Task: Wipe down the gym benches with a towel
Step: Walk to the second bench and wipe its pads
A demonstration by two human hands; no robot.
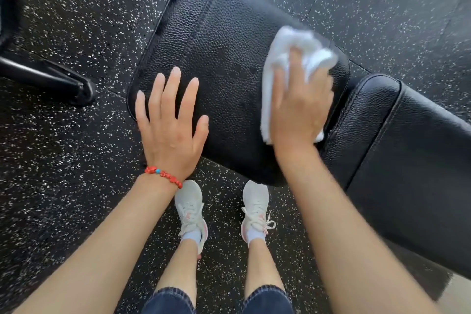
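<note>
Right fingers (293, 79) press flat atop the white towel (283, 58) on the bench (224, 33); left fingers (173, 92) splayed, empty.

We see a black rubber floor (63, 135) flecked with white all around, a black metal equipment foot (51, 80) at the far left, two white laced sneakers (190, 209) near the middle, and dark denim cuffs (168, 299) nearest

- The person's forearms are bare, no sleeves in view.
- A red bead bracelet (163, 175) with one blue bead circles the left wrist.
- White laced sneakers (190, 208) with pink accents, pale socks.
- Dark blue denim cuffs (168, 299) end above the ankles.
</note>
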